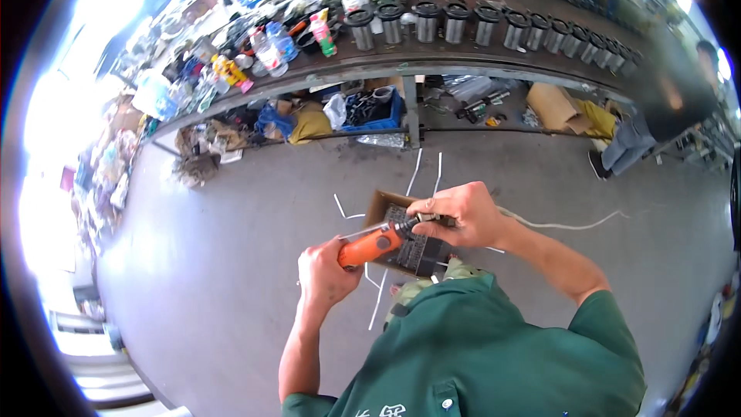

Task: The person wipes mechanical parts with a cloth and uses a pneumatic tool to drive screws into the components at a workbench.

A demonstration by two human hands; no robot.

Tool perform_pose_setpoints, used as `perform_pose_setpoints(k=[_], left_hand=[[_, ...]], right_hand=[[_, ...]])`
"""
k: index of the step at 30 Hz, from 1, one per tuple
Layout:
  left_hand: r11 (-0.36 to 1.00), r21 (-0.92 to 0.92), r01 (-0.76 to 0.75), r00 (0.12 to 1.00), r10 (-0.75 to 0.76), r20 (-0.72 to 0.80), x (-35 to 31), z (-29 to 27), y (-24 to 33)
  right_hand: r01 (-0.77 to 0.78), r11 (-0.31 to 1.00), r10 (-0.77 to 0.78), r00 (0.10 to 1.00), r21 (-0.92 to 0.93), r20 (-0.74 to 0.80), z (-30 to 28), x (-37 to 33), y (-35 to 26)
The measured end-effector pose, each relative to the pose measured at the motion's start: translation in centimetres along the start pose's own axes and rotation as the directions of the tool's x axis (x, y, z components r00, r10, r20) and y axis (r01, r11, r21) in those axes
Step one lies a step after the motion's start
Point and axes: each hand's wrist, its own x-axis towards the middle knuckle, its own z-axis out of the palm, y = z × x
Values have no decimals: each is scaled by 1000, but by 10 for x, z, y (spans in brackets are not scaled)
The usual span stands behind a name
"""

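Note:
My left hand (326, 272) is closed round the rear of an orange handheld power tool (369, 248), whose dark nose points up and to the right. My right hand (467, 212) pinches a small dark metal part (440, 219) at the tool's nose; fingers hide much of it, and whether it is fixed to the tool I cannot tell. Below both hands, a cardboard box (370, 210) on the floor holds many small grey metal pieces (412, 250). A black block-shaped thing (434, 256) is at the box's near right corner.
White line markings (415, 171) and a pale cord (563, 225) lie on the grey floor (216, 286). Ahead stands a long workbench (494, 68) with a row of metal cylinders (455, 25), bottles and clutter. A blue crate (378, 112) sits underneath. Another person (641, 127) is at far right.

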Motion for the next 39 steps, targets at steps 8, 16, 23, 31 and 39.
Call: perform_pose_setpoints(k=[8,16,23,31,39], left_hand=[[986,-36,-160,942,164,292,51,39,49],[962,268,-52,858,-94,506,115,89,187],[927,298,-227,783,-8,623,209,128,309],[733,41,-679,728,665,167,309,267,289],[783,-88,-616,718,604,345,426,382,260]], right_hand=[[137,989,-128,983,-60,131,-50,-46,43],[120,993,-110,951,-16,289,-161,-85,131],[-37,998,45,977,-41,206,-264,-133,192],[-395,919,395,912,21,-109,-267,-146,258],[-613,789,613,790,-41,-20,-253,-126,402]])
